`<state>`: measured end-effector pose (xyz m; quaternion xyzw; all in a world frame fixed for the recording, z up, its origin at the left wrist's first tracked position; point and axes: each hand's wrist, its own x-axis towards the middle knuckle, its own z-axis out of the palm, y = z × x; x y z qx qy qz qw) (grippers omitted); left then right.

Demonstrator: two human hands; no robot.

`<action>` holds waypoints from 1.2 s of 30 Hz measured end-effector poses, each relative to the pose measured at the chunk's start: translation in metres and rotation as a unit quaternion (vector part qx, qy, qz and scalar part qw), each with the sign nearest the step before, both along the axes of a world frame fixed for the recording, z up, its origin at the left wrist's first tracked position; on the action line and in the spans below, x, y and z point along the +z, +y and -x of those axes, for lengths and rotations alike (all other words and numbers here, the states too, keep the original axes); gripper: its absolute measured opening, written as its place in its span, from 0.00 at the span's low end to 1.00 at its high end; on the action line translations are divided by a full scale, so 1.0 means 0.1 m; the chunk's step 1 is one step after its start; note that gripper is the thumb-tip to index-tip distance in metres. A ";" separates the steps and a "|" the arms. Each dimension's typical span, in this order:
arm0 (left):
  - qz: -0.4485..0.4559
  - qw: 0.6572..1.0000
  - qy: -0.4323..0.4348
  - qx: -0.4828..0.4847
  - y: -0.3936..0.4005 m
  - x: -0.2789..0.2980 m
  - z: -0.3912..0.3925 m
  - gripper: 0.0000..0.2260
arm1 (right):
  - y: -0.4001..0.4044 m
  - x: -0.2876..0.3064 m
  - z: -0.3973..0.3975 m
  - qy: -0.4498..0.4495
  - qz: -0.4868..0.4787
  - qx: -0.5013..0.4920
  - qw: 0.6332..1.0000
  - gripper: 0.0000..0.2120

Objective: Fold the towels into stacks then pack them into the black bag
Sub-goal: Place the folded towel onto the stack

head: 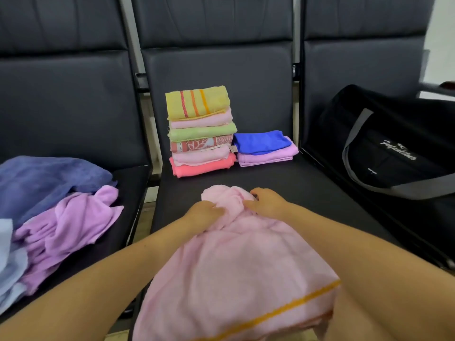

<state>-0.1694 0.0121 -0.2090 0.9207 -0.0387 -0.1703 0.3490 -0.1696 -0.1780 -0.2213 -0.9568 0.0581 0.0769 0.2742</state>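
A pale pink towel (236, 262) with an orange stripe lies bunched on the middle seat in front of me. My left hand (205, 212) and my right hand (267, 201) both grip its far, crumpled end. Behind it stands a tall stack of folded towels (200, 131), yellow on top and coral at the bottom. Beside that is a low stack (266, 148), a blue towel on a lilac one. The black bag (394, 143) with grey straps sits on the right seat.
Unfolded towels lie heaped on the left seat: a dark blue one (46, 180), a lilac one (66, 230) and a light blue one (9, 267). The dark seat backs (216, 70) rise behind the stacks.
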 end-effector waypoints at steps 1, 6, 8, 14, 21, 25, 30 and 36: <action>0.092 0.993 0.042 0.060 0.00 0.02 -0.02 0.10 | 0.00 0.02 -0.02 0.026 -0.034 -0.001 0.999 0.15; 0.433 0.858 0.028 0.275 0.23 0.11 -0.15 0.13 | -0.07 0.20 -0.09 0.008 -0.287 -0.116 0.951 0.08; 0.425 0.857 -0.079 0.281 0.38 0.22 -0.16 0.10 | -0.18 0.27 -0.12 -0.048 -0.437 -0.194 0.877 0.13; 0.199 0.911 -0.294 0.209 0.83 0.11 -0.12 0.06 | -0.53 0.20 -0.02 -0.088 -0.499 -0.259 0.822 0.22; -0.134 0.936 -0.295 -0.138 0.87 -0.11 0.07 0.26 | -0.69 0.02 0.19 0.025 -0.309 -0.221 0.925 0.12; -0.100 0.955 -0.275 -0.047 0.75 -0.06 0.02 0.18 | -0.61 0.01 0.17 0.027 -0.302 -0.227 0.925 0.20; -0.217 0.953 -0.199 0.069 0.57 -0.02 -0.21 0.21 | -0.49 0.02 0.10 0.008 -0.211 -0.225 0.951 0.21; -0.251 0.957 -0.140 0.036 0.48 -0.02 -0.43 0.08 | -0.40 0.02 0.07 0.019 -0.065 -0.202 0.977 0.17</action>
